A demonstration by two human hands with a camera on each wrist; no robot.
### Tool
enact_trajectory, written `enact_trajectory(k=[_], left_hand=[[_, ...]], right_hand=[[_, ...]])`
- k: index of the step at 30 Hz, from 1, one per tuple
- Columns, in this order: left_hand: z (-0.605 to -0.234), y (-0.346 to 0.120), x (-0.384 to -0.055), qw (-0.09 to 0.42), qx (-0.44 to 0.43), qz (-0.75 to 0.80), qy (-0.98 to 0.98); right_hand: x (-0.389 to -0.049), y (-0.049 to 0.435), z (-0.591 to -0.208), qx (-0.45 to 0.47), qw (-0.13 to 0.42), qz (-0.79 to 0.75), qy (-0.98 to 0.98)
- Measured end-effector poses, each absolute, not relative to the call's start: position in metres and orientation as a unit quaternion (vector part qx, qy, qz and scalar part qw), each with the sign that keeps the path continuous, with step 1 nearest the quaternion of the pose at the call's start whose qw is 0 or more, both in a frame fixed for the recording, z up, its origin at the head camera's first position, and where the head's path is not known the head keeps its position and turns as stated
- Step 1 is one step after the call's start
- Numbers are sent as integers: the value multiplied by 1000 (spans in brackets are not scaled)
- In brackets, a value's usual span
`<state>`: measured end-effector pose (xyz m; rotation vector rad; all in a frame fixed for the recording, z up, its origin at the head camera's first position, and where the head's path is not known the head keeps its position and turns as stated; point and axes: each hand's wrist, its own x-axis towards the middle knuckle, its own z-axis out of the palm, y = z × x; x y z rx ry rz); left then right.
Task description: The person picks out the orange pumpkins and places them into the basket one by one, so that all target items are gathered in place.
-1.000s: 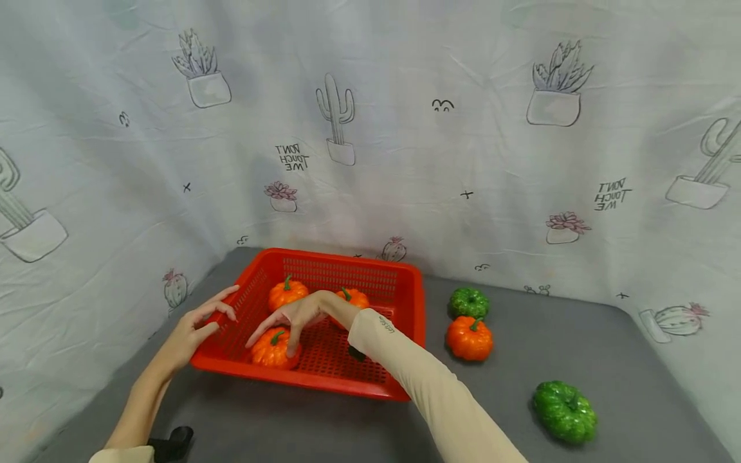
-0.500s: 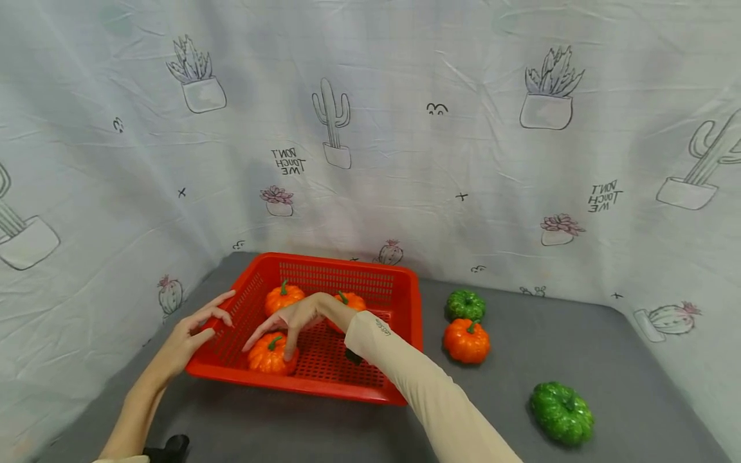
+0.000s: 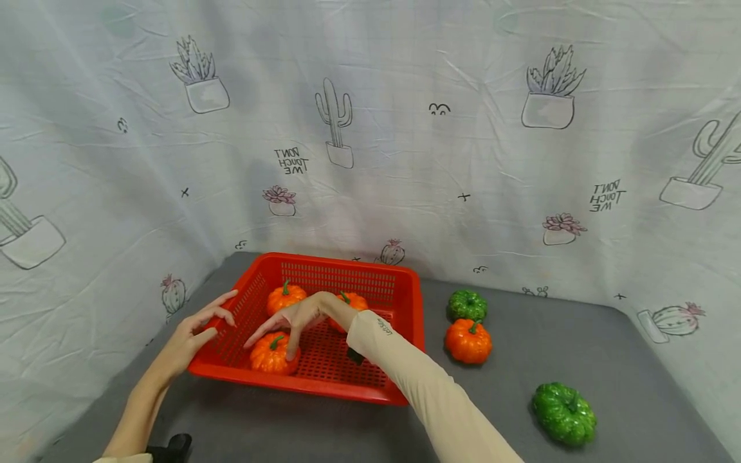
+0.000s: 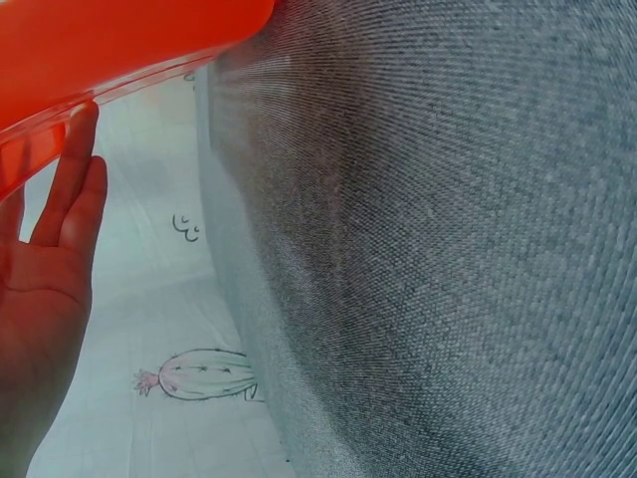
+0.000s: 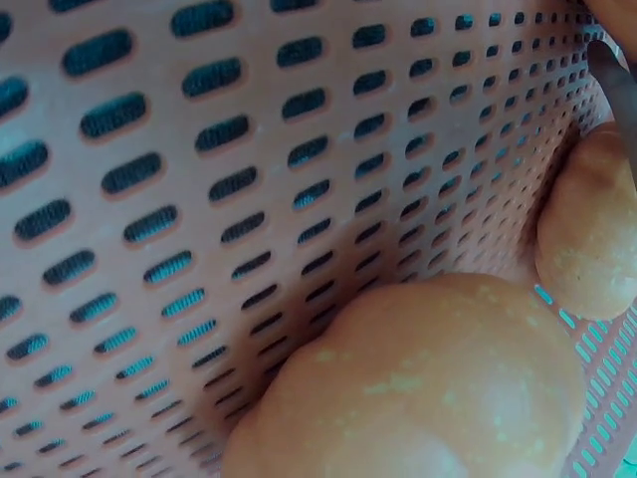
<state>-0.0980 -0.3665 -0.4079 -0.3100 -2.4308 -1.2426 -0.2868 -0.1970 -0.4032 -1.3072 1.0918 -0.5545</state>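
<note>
A red mesh basket (image 3: 324, 384) stands on the grey table and holds three orange pumpkins. My right hand (image 3: 294, 317) reaches into it with fingers spread, and its fingertips rest on the front orange pumpkin (image 3: 268, 354). In the right wrist view that pumpkin (image 5: 418, 388) lies on the basket's mesh floor (image 5: 199, 199). My left hand (image 3: 195, 328) lies with straight fingers against the basket's left rim. The left wrist view shows those fingers (image 4: 70, 189) touching the rim (image 4: 119, 40). The other two orange pumpkins (image 3: 285, 297) (image 3: 353, 302) sit at the back of the basket.
To the right of the basket an orange pumpkin (image 3: 468, 341) and a green pumpkin (image 3: 467, 305) sit together on the grey table (image 3: 579, 341). A larger green pumpkin (image 3: 564, 412) lies nearer the front right. Cactus-print cloth (image 3: 405, 161) walls the back and sides.
Both hands keep their places on the basket rim and the front pumpkin. Only the view has shifted slightly.
</note>
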Motion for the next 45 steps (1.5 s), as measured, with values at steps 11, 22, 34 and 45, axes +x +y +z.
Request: enact_trajectory(k=[11,22,34,45], left_hand=[[-405,-363,-112,193,-133,-450,-861],[-408,-367,-114,188,-140,-455,-859],[-410,-371,-108,192,-140,-448,-862],[-411,-369,-106,184,-125,-445,-867]], right_hand=[[-311,-178,-360,-532,619,-271,510],[-322,-143,-297,-512,583,-309,549],[-316,-103,-273,-518,516,-338,592],[-305,-51,-287,-531,438,-398,606]])
